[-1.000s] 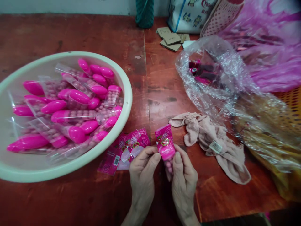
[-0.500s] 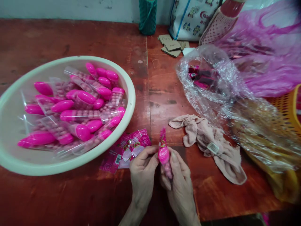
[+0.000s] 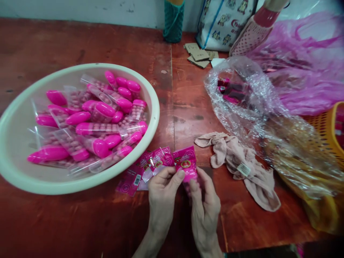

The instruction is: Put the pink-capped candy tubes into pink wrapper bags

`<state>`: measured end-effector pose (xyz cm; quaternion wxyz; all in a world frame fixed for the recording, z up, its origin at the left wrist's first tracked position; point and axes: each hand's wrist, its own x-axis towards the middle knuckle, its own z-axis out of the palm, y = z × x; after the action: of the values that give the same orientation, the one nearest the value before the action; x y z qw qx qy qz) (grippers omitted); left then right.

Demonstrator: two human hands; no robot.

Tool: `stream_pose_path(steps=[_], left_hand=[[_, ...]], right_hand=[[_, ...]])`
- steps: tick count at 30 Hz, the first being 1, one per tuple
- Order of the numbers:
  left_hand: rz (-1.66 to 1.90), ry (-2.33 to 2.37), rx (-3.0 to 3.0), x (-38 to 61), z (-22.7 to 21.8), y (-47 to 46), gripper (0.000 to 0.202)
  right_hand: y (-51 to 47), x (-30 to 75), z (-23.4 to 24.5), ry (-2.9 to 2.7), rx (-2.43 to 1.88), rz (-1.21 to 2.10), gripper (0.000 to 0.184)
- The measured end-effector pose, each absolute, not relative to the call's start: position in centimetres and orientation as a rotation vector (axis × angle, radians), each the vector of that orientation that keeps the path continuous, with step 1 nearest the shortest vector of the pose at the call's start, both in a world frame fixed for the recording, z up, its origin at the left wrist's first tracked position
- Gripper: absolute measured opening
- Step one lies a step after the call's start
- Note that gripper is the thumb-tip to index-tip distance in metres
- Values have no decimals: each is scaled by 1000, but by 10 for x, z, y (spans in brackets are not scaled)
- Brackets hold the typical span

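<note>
looked like a home or tiny workshop, couldn't tell which | scuffed red wooden desk [image 3: 80, 222] sat by a wall [image 3: 80, 12] | tub [image 3: 155, 118] of pink-capped tubes [image 3: 104, 128] | printed wrappers [image 3: 128, 179]

Basin [image 3: 156, 114] is sitting left on the worktop [image 3: 80, 225], tubes [image 3: 103, 128] lying in it. Packets [image 3: 129, 175] are lying between basin and hands [image 3: 162, 193]. Cloth [image 3: 233, 154] is lying right of hands, basket [image 3: 321, 123] sitting farther right.
</note>
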<state>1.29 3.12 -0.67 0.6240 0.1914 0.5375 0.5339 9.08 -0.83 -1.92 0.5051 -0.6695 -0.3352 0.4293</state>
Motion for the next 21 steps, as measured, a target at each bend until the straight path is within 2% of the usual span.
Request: stream_pose_path(steps=[3, 8, 12, 21], left_hand=[[1191, 1167, 262, 12, -5, 35, 9], [1292, 1189, 281, 11, -8, 34, 11], [1325, 1366, 547, 9, -12, 29, 14], [1235, 1324, 293, 20, -11, 20, 21]], right_hand=[[-9, 91, -19, -947, -1651, 1036, 40], [-4, 92, -8, -896, -1682, 1181, 19], [-2, 94, -5, -801, -1540, 1383, 20], [-13, 86, -17, -1128, -1717, 787, 21]])
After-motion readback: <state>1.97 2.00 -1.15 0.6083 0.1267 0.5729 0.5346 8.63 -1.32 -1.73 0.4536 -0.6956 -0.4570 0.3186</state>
